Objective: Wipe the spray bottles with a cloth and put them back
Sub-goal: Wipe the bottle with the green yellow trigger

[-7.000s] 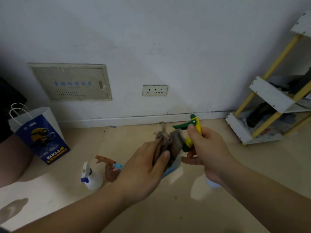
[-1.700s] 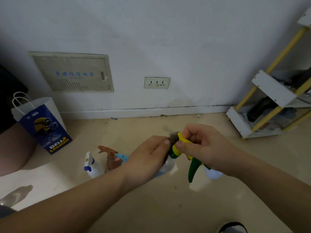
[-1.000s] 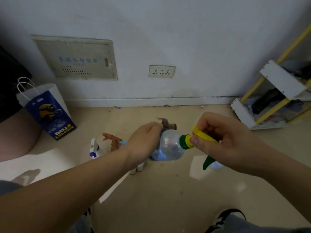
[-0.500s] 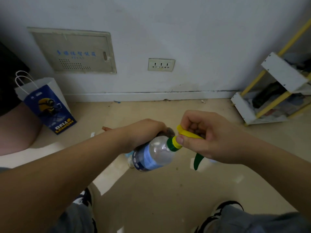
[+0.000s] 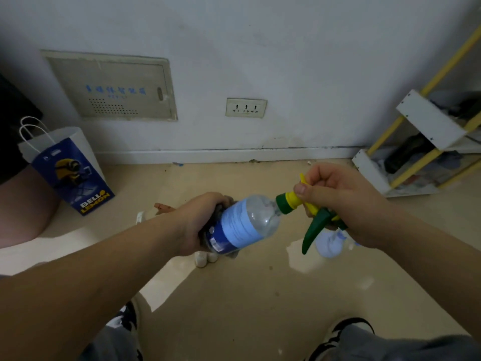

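A clear spray bottle [image 5: 244, 225] with a blue label lies almost on its side in mid-air, its green and yellow trigger head [image 5: 309, 212] pointing right. My right hand [image 5: 341, 204] grips that trigger head. My left hand [image 5: 200, 222] holds a dark cloth [image 5: 221, 204] against the bottle's base; the cloth is mostly hidden under my fingers. A pale bottle [image 5: 329, 242] stands on the floor behind my right hand. A brown trigger [image 5: 162, 206] and a white bottle top [image 5: 140, 217] peek out above my left forearm.
A blue and white paper bag [image 5: 65, 168] stands at the left by the wall. A white and yellow shelf rack [image 5: 426, 142] with clutter fills the right corner. My shoes [image 5: 348, 332] are at the bottom edge, and someone's leg [image 5: 20, 204] is at far left.
The bottle has tipped from upright onto its side. My left hand with the cloth has slid from the neck down to the base, while my right hand keeps the trigger head.
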Demonstrator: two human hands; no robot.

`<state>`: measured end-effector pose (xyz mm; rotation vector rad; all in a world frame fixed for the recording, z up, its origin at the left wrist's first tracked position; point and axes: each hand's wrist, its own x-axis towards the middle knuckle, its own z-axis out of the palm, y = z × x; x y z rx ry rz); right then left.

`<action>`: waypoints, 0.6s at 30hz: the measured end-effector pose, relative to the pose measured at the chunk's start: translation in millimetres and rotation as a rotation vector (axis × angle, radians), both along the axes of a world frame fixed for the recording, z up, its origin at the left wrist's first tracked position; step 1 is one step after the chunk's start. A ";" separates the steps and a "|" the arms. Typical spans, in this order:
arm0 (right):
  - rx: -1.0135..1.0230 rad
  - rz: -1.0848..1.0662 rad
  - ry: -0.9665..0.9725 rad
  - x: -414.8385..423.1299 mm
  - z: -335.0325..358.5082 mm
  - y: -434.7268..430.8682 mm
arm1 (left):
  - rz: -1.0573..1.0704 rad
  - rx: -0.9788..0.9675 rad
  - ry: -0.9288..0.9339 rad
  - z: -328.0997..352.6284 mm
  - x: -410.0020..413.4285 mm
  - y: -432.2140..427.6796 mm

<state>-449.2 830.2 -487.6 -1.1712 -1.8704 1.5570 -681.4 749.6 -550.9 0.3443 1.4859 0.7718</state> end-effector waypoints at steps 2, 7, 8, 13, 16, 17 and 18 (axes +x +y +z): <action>-0.054 -0.114 0.030 -0.8 -2.2 3.2 | 0.131 0.060 -0.073 0.2 3.6 2.5; -0.247 -0.465 0.102 -6.9 -7.7 15.7 | 0.378 0.195 0.010 3.5 19.6 6.2; -0.282 -0.504 0.102 -9.3 -9.0 17.6 | 0.319 0.258 0.085 7.1 24.1 5.6; -0.369 -0.550 0.053 -23.2 -15.6 19.4 | 0.093 0.582 0.287 36.5 37.4 3.6; -0.418 -0.551 0.033 -28.1 -18.5 17.9 | -0.172 0.728 0.466 35.2 37.7 4.6; -0.442 -0.534 0.026 -29.2 -19.5 16.7 | -0.299 0.740 0.484 33.7 38.6 1.9; -0.466 -0.508 0.017 -30.4 -20.8 15.0 | -0.407 0.748 0.512 30.3 40.6 -0.6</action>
